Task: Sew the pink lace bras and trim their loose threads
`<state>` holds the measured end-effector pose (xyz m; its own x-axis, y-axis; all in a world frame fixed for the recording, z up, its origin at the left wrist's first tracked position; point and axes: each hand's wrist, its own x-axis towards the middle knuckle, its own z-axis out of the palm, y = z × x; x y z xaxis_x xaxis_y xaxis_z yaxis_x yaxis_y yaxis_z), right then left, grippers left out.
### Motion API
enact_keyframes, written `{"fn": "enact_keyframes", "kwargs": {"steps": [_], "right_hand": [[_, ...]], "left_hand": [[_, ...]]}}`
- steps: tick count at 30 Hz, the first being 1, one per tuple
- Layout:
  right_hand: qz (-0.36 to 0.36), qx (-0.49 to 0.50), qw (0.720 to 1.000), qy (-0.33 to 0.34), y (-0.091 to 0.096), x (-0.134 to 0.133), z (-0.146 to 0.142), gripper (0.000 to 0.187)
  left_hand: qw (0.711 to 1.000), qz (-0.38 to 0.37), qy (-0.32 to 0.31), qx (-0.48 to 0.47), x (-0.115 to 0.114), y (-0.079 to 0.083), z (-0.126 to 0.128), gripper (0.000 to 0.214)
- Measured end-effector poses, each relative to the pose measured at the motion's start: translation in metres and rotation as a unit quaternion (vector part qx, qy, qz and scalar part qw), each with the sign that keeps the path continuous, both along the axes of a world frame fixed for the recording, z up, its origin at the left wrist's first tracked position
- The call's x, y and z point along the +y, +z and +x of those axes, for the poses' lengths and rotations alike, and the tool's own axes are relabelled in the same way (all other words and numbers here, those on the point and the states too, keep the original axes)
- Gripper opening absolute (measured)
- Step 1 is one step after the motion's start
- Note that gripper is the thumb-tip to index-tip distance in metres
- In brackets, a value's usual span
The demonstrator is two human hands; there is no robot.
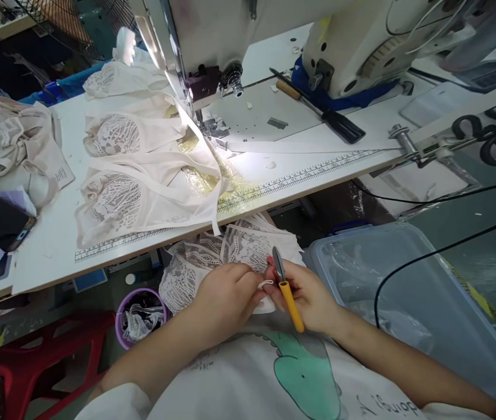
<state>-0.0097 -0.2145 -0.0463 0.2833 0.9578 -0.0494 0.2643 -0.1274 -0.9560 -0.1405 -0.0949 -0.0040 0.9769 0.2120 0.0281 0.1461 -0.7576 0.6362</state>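
In my right hand (307,291) is an orange-handled cutting tool (290,303) with a short grey metal blade that points up and away from me. My left hand (228,297) is closed, thumb and fingers pinching a narrow white strap (266,284), which forms a small loop between both hands. The right fingertips are close to that loop; whether they grip it too I cannot tell. Below and behind my hands a cream lace bra (248,245) hangs over my lap by the table edge, partly covered by my left hand.
A sewing machine (213,35) stands over the white table (55,256). More lace bras (116,198) lie left of its needle. A screwdriver (339,122) rests at right, a phone (3,224) at left. Below are a purple bin (121,326), red stool (7,367) and plastic tub (409,245).
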Motion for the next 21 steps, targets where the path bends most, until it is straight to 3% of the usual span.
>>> {"fn": "enact_keyframes", "kwargs": {"steps": [2,4,7,9,11,14,21], "right_hand": [[-0.011,0.01,1.0,0.004,0.001,-0.002,0.001,0.021],[-0.015,0.028,0.999,0.009,0.0,-0.003,0.001,0.02],[-0.02,0.067,0.997,0.016,-0.002,-0.005,0.002,0.021],[-0.028,0.087,0.996,0.02,-0.004,-0.006,0.003,0.021],[-0.035,0.097,0.994,0.022,-0.005,-0.006,0.004,0.02],[-0.047,0.093,0.994,0.011,-0.005,-0.005,0.003,0.019],[-0.034,0.076,0.996,0.011,0.01,0.001,0.003,0.025]], "left_hand": [[0.994,-0.098,0.026,0.027,0.0,-0.008,0.0,0.02],[0.965,-0.249,0.072,0.038,0.001,-0.016,-0.003,0.018],[0.864,-0.478,0.148,0.053,0.003,-0.023,-0.007,0.021],[0.803,-0.562,0.188,0.062,0.003,-0.025,-0.01,0.027],[0.775,-0.589,0.221,0.063,0.003,-0.026,-0.012,0.03],[0.763,-0.596,0.242,0.062,0.004,-0.027,-0.016,0.029],[0.814,-0.524,0.245,0.044,0.008,-0.019,-0.018,0.026]]}}
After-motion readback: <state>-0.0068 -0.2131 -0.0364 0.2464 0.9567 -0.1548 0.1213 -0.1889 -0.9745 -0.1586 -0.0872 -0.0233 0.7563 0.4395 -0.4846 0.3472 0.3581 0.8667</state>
